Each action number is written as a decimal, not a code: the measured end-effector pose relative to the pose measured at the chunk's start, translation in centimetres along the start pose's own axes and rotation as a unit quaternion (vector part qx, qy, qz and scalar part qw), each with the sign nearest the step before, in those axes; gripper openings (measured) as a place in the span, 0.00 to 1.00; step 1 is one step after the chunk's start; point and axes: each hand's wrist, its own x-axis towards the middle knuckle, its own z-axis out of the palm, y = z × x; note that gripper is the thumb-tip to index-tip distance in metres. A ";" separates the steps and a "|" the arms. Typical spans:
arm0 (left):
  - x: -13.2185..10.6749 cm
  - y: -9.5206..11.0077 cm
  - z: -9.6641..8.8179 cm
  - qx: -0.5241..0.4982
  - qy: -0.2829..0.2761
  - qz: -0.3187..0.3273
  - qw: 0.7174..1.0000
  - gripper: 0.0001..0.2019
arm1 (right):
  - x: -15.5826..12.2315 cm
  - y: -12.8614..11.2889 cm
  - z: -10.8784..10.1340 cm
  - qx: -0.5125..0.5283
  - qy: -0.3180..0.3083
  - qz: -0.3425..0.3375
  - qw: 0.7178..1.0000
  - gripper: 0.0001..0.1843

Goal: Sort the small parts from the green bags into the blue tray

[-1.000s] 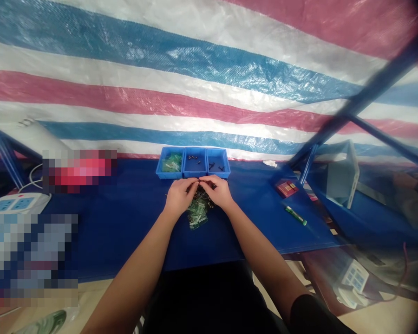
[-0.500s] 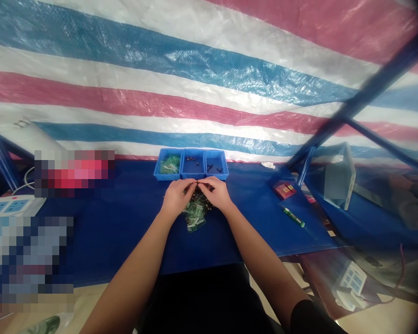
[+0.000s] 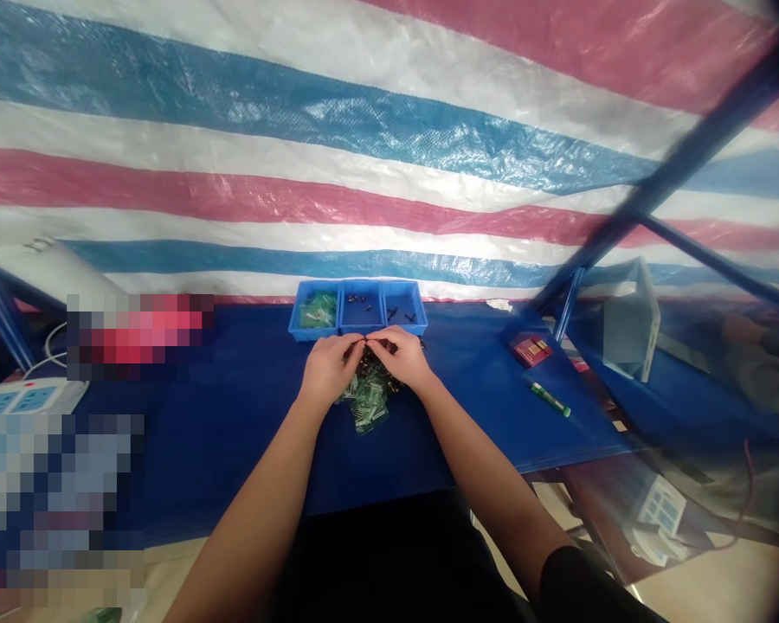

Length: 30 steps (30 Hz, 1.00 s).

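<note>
My left hand (image 3: 331, 365) and my right hand (image 3: 401, 355) meet fingertip to fingertip over a mixed pile of small parts. Both are closed in a pinch, and whatever lies between the fingertips is too small to name. Under and in front of them the pile shows clear green packets (image 3: 370, 407) with metal pieces inside, and small dark and brassy parts (image 3: 393, 381) partly hidden by my right hand. Just beyond my fingers stand three joined blue bins: the left bin (image 3: 292, 320) holds green packets, the middle bin (image 3: 362, 320) a few small parts, the right bin (image 3: 417, 322) dark screw-like pieces.
On the blue table (image 3: 234, 433), a dark red box (image 3: 531, 350) and a green tube (image 3: 550, 400) lie at the right. A white power strip (image 3: 71, 394) is at the left edge. Blue frame bars (image 3: 597, 238) and a striped sheet (image 3: 363, 208) stand behind.
The view has shifted slightly. My hands stay together over the pile, with fingertips still pinched; nothing else has visibly moved.
</note>
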 end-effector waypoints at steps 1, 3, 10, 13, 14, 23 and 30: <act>0.0 0.0 -0.1 0.000 0.001 0.000 1.000 0.15 | 0.0 0.0 0.0 0.003 -0.001 0.000 1.000 0.10; -0.1 0.1 -0.1 -0.004 0.001 -0.003 1.000 0.14 | 0.0 0.0 0.1 0.012 0.000 -0.001 1.000 0.10; -0.1 0.4 0.1 -0.030 -0.013 -0.035 0.999 0.14 | 0.1 -0.1 -0.2 0.014 0.001 0.001 1.000 0.11; -0.1 0.6 0.1 -0.032 -0.018 -0.038 0.999 0.14 | 0.1 -0.1 -0.5 0.013 0.002 0.002 1.000 0.10; -0.1 0.7 0.0 -0.033 -0.017 -0.037 0.999 0.14 | 0.1 -0.1 -0.5 0.013 0.004 0.001 1.000 0.10; -0.2 1.1 0.3 -0.049 -0.015 -0.049 0.997 0.14 | -0.4 0.2 -0.3 0.026 0.007 0.000 1.000 0.10; -0.2 1.1 0.6 -0.060 -0.019 -0.051 0.997 0.13 | -0.6 0.7 -0.9 0.034 0.008 0.007 0.999 0.11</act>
